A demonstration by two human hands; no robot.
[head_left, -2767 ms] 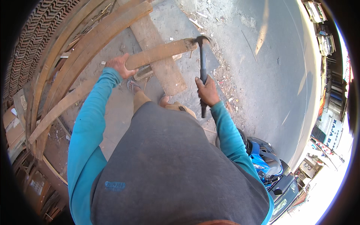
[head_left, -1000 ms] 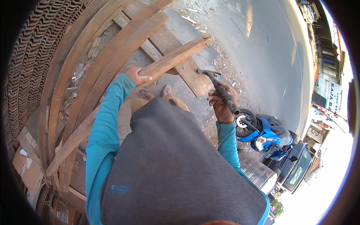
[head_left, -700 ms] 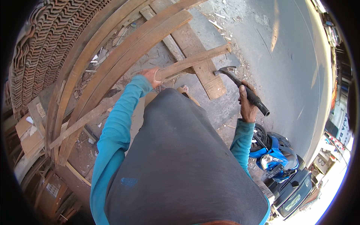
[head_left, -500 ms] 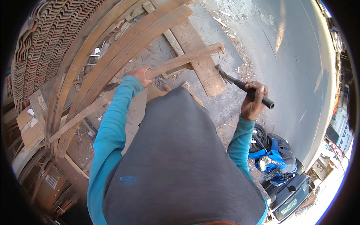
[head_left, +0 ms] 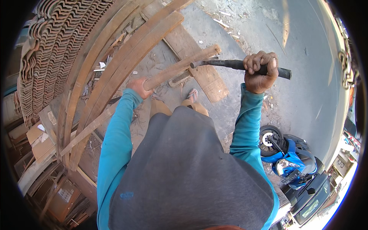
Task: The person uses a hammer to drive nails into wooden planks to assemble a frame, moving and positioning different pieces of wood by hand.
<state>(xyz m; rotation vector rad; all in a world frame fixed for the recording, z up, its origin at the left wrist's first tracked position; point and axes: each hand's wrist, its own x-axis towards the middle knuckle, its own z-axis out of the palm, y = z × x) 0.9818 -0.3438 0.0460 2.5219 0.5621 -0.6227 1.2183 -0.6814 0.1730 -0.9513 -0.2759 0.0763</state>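
Note:
My left hand [head_left: 140, 86] is closed around a long wooden batten [head_left: 180, 67], which runs from the lower left past my body to a free end in front of me. Closed on the dark handle of a hammer [head_left: 232, 64] is my right hand [head_left: 261, 73], out to the right. The hammer lies almost level in view, and its head overlaps the batten near the far end; whether they touch I cannot tell. Beneath the batten a wide plank [head_left: 212, 88] rests on the ground, with a small wood block [head_left: 179, 79] beside it.
Long curved timbers [head_left: 126, 57] lean at the left, close to my left arm. Beyond them stand stacked wavy roof tiles [head_left: 63, 53]. A blue motorcycle [head_left: 289, 157] is parked at the lower right, beside a dark vehicle [head_left: 312, 199]. Wood scraps and debris litter the ground.
My right hand has moved forward, bringing the hammer head leftward from beside the batten to over its far part. My left hand keeps its grip on the batten. The whole view has shifted slightly.

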